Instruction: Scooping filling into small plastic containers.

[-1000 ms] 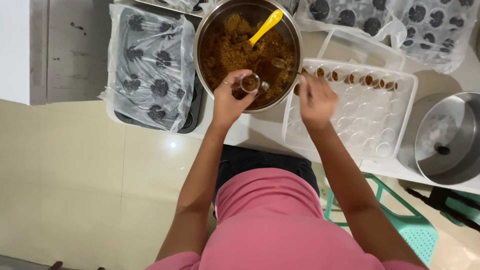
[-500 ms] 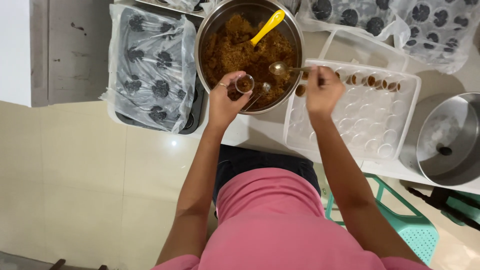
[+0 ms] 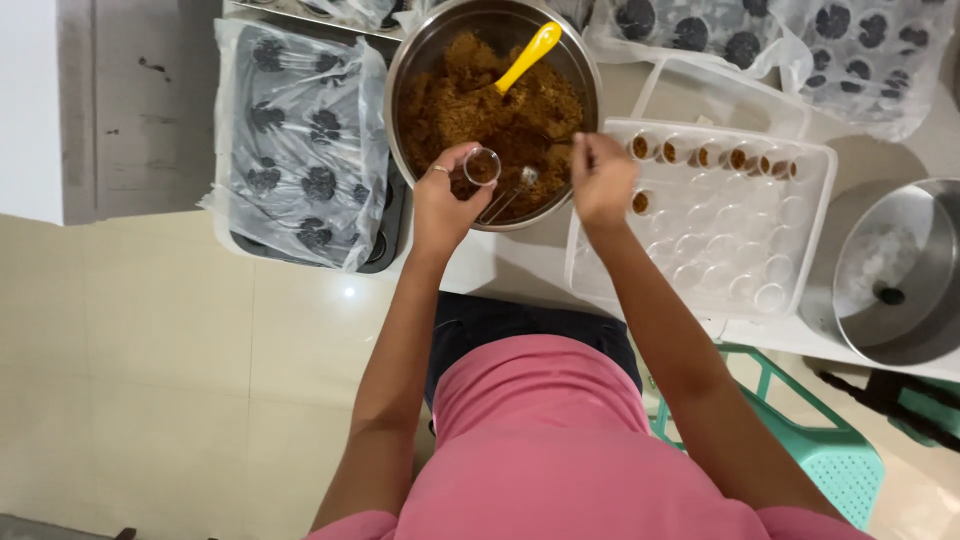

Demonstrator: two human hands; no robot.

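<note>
Here the left hand (image 3: 445, 205) has its fingers wrapped around a small clear cup (image 3: 482, 166), holding it over the near rim of a large metal bowl (image 3: 420, 60). The cup looks partly filled with the same brown crumbly filling (image 3: 470, 100) that fills the bowl. The right hand (image 3: 600, 180) is closed on the handle of a metal spoon (image 3: 515, 188), whose bowl end lies low in the filling just right of the cup. A yellow spoon (image 3: 530, 55) stands stuck in the filling at the far side.

Right of the bowl, on the white surface (image 3: 510, 265), sits a clear plastic tray (image 3: 800, 260) of small cups; those along its far row and one in the next row hold brown filling, the rest are clear. Its lid leans open at the far edge. Left of the bowl is a dark baking pan wrapped in clear plastic (image 3: 300, 140), and more wrapped pans (image 3: 800, 40) lie at the far right. A steel pot (image 3: 900, 275) stands at the right edge, with a teal stool (image 3: 840, 460) on the near floor.
</note>
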